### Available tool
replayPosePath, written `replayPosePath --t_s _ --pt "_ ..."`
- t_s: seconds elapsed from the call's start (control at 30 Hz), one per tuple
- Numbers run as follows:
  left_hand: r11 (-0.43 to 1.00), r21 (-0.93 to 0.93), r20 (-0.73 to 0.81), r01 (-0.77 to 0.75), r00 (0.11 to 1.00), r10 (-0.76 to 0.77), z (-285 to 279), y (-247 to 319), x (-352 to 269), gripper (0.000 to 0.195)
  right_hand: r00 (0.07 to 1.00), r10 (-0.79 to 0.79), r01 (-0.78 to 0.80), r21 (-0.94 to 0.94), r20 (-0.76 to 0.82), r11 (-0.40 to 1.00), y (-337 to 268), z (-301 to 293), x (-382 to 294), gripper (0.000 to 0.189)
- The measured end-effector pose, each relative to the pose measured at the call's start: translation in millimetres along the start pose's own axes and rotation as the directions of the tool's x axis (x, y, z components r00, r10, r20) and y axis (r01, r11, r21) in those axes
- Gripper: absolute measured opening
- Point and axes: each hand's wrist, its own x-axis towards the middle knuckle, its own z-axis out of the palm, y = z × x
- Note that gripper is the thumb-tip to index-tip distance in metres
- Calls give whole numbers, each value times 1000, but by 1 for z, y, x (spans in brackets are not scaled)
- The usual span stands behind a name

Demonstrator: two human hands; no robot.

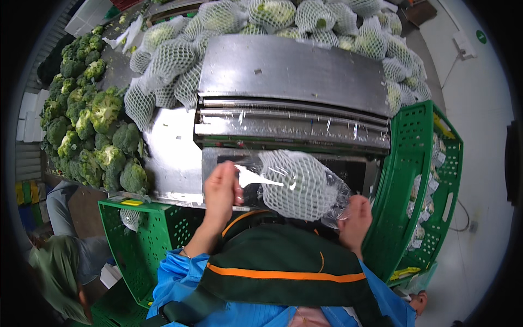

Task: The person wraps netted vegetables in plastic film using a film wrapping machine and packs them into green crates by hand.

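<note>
A broccoli head in a white foam net is before me, over the black plate at the front of a steel film-wrapping machine. Clear plastic film lies around it and catches the light. My left hand is closed on the film left of the broccoli. On the other side, my right hand pinches the bunched film end. The broccoli's underside is hidden.
Bare broccoli heads are heaped on the steel table at left. Several netted heads surround the machine. Green crates stand left and right; the right one holds wrapped, labelled pieces. A person is at lower left.
</note>
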Motion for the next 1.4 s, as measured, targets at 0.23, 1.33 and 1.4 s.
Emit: replayPosePath --t_s 0.23,1.33,1.4 --pt "824 -218 -228 523 793 -564 -73 -87 -38 16 868 406 -475 242 285 846 103 -44 -14 20" --pt "865 490 -849 109 286 445 -411 -221 -15 96 16 -255 931 -107 967 -348 -87 457 65 88" --pt "688 713 -683 138 359 636 -403 -220 0 96 46 -263 816 -188 964 -546 -71 479 80 85"
